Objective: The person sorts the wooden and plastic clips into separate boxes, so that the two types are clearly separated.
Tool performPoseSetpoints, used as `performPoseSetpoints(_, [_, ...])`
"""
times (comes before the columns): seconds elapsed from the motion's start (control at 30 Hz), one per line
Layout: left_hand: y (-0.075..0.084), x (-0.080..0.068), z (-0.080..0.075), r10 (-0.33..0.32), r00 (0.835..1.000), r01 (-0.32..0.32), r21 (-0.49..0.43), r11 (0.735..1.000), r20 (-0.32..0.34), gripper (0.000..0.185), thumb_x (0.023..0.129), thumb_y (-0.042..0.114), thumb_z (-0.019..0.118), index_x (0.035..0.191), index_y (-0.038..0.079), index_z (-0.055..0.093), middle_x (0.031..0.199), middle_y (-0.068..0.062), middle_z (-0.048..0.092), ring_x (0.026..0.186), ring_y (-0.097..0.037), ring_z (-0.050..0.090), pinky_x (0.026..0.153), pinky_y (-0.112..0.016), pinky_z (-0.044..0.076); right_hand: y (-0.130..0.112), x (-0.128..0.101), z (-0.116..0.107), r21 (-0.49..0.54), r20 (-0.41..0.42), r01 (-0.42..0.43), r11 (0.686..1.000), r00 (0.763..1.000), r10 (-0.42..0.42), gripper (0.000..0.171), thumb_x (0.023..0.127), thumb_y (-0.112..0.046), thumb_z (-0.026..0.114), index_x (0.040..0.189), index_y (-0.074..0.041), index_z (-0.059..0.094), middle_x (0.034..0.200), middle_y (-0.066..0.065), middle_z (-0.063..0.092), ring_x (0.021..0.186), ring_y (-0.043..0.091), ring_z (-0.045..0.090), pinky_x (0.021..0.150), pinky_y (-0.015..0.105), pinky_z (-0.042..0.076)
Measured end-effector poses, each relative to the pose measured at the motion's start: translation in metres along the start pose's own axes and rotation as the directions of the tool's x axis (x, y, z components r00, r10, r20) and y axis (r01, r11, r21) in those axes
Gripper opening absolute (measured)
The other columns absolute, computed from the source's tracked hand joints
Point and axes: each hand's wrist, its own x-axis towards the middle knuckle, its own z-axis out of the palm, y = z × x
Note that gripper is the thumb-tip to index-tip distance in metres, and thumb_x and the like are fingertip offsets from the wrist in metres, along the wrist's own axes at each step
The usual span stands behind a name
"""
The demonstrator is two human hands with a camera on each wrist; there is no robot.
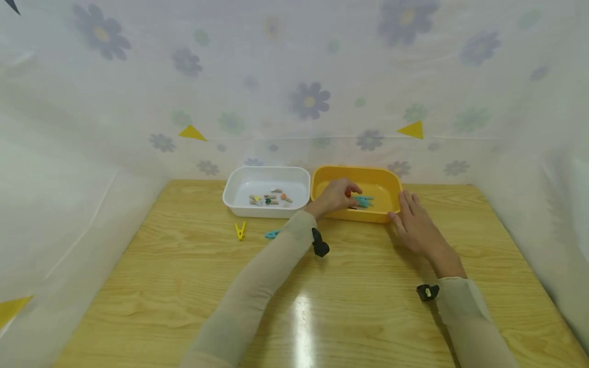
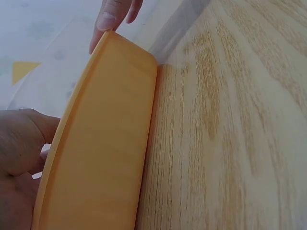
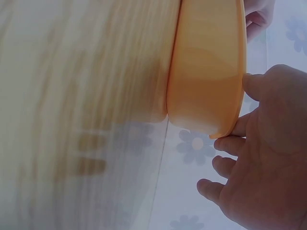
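Reaching into the yellow tray at frame centre, the left hand curls over a red clothespin; the right hand rests flat, fingers straight, against the tray's right wall. No writing is readable.

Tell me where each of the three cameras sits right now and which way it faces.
Head: above the wooden table, looking forward and down; both sleeved arms show, left hand in the yellow tray, right hand at its corner.
Left wrist: low beside the tray's outer wall, along the table; left hand at the left edge.
Right wrist: low at the tray's corner; right hand fingers touch the rim.
All three share the tray.
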Motion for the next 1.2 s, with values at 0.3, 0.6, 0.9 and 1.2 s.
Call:
performPoseSetpoints(0.3, [-0.002,-0.011,-0.007,0.064,0.997,-0.066,-0.035,0.997,-0.052,0.032,0.096,0.011,0.074,0.127,0.002,0.070,0.123,-0.016,0.065,0.109,-0.027,0.062,0.088,-0.024,0.052,-0.001,-0.001,-0.001,0.013,0.012,-0.001,1.000,1.000,0.001,0.075,0.113,-0.043,0.025,0.159,0.011,-0.002,0.166,0.033,-0.006,0.152,0.049,-0.008,0.122,0.061,0.002])
performPoseSetpoints(0.6, [0.004,-0.039,-0.014,0.194,0.968,-0.215,-0.125,0.969,-0.160,0.035,0.096,0.009,0.075,0.127,-0.002,0.065,0.125,-0.021,0.064,0.116,-0.038,0.061,0.102,-0.047,0.050,0.002,-0.001,-0.003,0.010,0.007,0.000,1.000,1.000,0.000,0.075,0.113,-0.043,0.025,0.159,0.011,-0.003,0.165,0.034,-0.005,0.152,0.051,-0.006,0.122,0.061,0.001])
performPoseSetpoints(0.9, [0.005,-0.081,-0.016,0.221,0.945,-0.263,-0.158,0.952,-0.239,0.032,0.096,0.010,0.075,0.126,0.006,0.067,0.126,-0.010,0.066,0.110,-0.029,0.061,0.090,-0.046,0.055,0.003,-0.001,-0.002,0.015,0.014,0.000,1.000,1.000,-0.001,0.075,0.113,-0.042,0.024,0.158,0.011,-0.004,0.165,0.033,-0.008,0.152,0.049,-0.009,0.122,0.060,-0.001])
performPoseSetpoints(1.2, [-0.006,-0.125,-0.023,0.205,0.940,-0.268,-0.215,0.939,-0.274,0.031,0.096,0.011,0.074,0.126,0.007,0.067,0.124,-0.013,0.067,0.108,-0.023,0.063,0.091,-0.050,0.056,-0.001,0.000,-0.001,0.012,0.012,0.007,1.000,1.000,-0.007,0.075,0.114,-0.042,0.025,0.158,0.012,-0.002,0.165,0.034,-0.006,0.152,0.049,-0.008,0.122,0.062,0.002])
